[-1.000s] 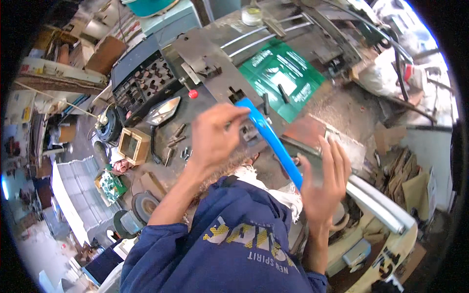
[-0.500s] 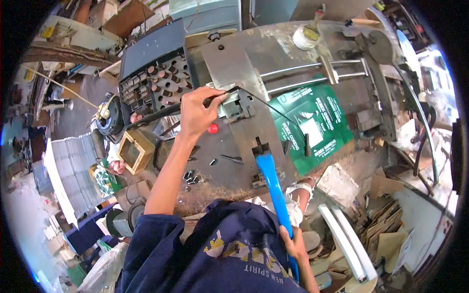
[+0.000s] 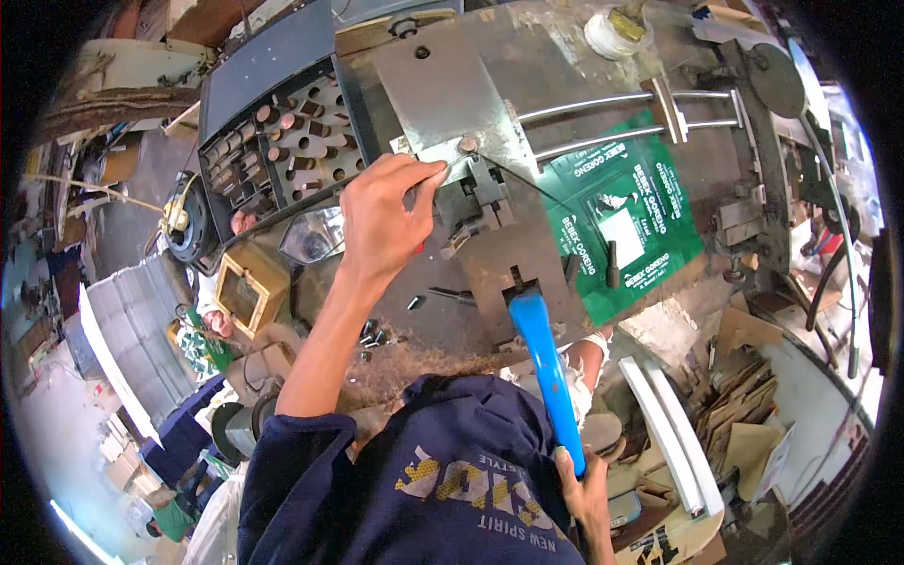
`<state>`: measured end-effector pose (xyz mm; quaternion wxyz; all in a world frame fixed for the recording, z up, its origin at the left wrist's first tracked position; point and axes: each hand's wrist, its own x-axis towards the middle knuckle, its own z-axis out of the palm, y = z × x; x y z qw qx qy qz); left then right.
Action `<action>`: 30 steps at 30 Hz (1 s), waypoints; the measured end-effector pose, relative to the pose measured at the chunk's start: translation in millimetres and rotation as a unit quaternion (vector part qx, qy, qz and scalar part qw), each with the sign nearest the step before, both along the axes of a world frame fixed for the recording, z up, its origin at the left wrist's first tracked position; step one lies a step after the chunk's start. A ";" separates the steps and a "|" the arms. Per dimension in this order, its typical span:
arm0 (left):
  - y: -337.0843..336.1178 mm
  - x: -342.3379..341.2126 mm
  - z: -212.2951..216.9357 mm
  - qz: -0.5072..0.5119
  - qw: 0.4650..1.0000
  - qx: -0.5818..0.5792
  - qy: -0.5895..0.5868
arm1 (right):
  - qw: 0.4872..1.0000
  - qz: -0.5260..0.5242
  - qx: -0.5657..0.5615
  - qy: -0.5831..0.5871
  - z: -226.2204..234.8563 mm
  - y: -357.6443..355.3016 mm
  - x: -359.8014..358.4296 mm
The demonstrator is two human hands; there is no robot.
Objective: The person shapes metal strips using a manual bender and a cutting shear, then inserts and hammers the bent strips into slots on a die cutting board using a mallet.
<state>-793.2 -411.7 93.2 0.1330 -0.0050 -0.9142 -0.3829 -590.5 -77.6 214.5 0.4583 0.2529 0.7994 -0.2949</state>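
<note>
My left hand (image 3: 388,218) reaches over the bench with thumb and fingertips pinched together beside a metal clamping block (image 3: 480,193). Whatever lies between those fingertips is too small to make out. Just beyond them, a round copper-coloured tip (image 3: 468,145) sits at the block, and a thin dark rod (image 3: 527,182) slants from there to the right. Low on the right, my right hand (image 3: 586,485) is wrapped round the lower end of a long blue lever (image 3: 546,377). The lever's upper end meets a slot in the steel base plate (image 3: 504,259).
A dark case (image 3: 344,104) of cylindrical metal pieces lies at the far left. Nearer are a wooden box (image 3: 252,290) and small metal bits (image 3: 377,334). Green printed sheeting (image 3: 659,217) lies under two steel guide rails (image 3: 593,111). A white tub (image 3: 617,38) stands at the back.
The view has shifted nearer the bench. The left hand stays pinched at the block, where the round tip now shows clear of the fingers. The right hand still grips the blue lever.
</note>
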 end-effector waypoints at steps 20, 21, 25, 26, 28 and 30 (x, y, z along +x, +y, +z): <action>-3.4 -6.3 -7.4 0.029 0.999 -0.012 -0.007 | 0.979 0.014 0.000 0.202 -57.3 16.3 46.8; -4.6 -5.8 -8.4 0.028 0.999 -0.022 0.002 | 0.984 0.011 -0.014 0.179 -54.1 16.3 43.3; -2.7 -11.0 -11.8 0.013 0.999 -0.025 0.018 | 0.974 0.014 0.015 0.227 -70.4 25.4 63.3; -2.6 -10.4 -11.0 0.016 0.999 -0.026 0.016 | 0.957 0.028 0.052 0.283 -78.6 29.2 74.8; -4.7 -9.4 -12.7 0.022 0.999 -0.032 0.014 | 0.979 0.019 0.007 0.204 -68.2 24.9 53.6; -6.9 -9.4 -12.7 0.011 0.999 -0.036 0.016 | 0.990 0.000 -0.026 0.142 -51.1 17.9 41.8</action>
